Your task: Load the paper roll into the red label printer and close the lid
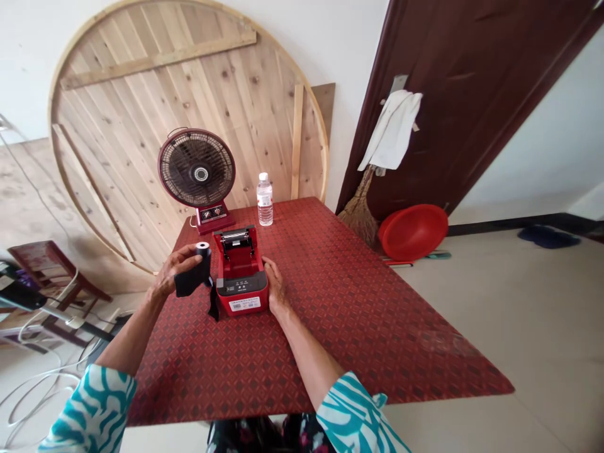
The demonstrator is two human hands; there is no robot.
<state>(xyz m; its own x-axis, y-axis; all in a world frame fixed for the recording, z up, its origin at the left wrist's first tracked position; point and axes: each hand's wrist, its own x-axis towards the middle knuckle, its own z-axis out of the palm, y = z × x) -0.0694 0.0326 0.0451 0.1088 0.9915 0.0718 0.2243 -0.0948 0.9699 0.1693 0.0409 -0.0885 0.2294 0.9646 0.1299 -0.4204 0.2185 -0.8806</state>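
Note:
A red and black label printer (242,282) stands on the table with its lid up, its inside showing and a white label on its front. My left hand (175,269) is closed round a roll of black ribbon (194,277), whose pale core points upward. A loose length of the ribbon hangs beside the printer's left side. Against the printer's right side, my right hand (275,284) grips the casing; some of its fingertips are hidden behind it.
The table (353,340) has a red patterned cover. Behind the printer stand a fan (198,176) and a water bottle (265,201). A round wooden board (189,82) leans on the wall. On the floor are a broom (361,211), a red basin (415,233) and, left, cables (33,390).

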